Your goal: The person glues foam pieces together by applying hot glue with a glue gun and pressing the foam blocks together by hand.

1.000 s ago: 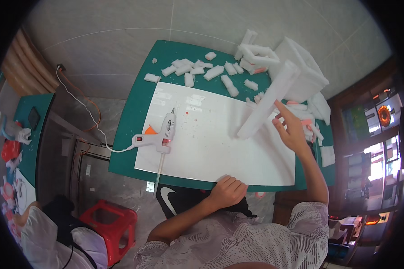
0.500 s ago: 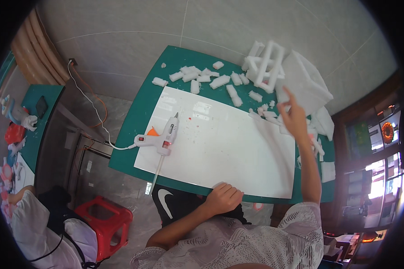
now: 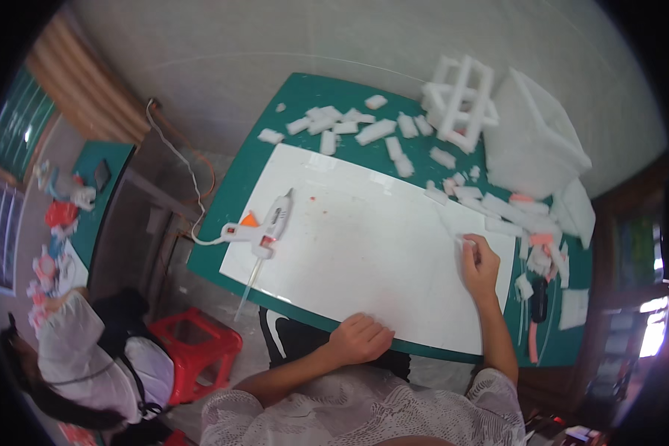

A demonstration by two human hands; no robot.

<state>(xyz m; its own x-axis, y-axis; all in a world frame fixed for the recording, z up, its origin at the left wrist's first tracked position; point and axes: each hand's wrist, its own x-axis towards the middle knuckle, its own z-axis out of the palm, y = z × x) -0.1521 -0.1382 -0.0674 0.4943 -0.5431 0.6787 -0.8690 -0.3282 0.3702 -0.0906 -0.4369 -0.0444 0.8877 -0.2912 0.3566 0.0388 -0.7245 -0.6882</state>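
A large white board (image 3: 349,245) lies on a green table (image 3: 234,193). My right hand (image 3: 482,264) rests on the board's right part, its fingers closed on a small white foam piece (image 3: 464,239). My left hand (image 3: 360,338) sits curled at the board's near edge, with nothing seen in it. A white hot glue gun (image 3: 264,230) with an orange tip lies on the board's left end, its cord trailing off the table. Several cut foam blocks (image 3: 357,128) are scattered along the far side.
A white foam lattice frame (image 3: 461,100) and a foam box (image 3: 531,141) stand at the far right corner. Foam scraps and a pink-handled tool (image 3: 535,327) line the right edge. A red stool (image 3: 197,346) and a seated person (image 3: 89,357) are at lower left.
My right hand held a long foam strip upright, reached toward the far right corner, then came back down onto the board's right part. The strip is gone from my hand. My left hand stayed put.
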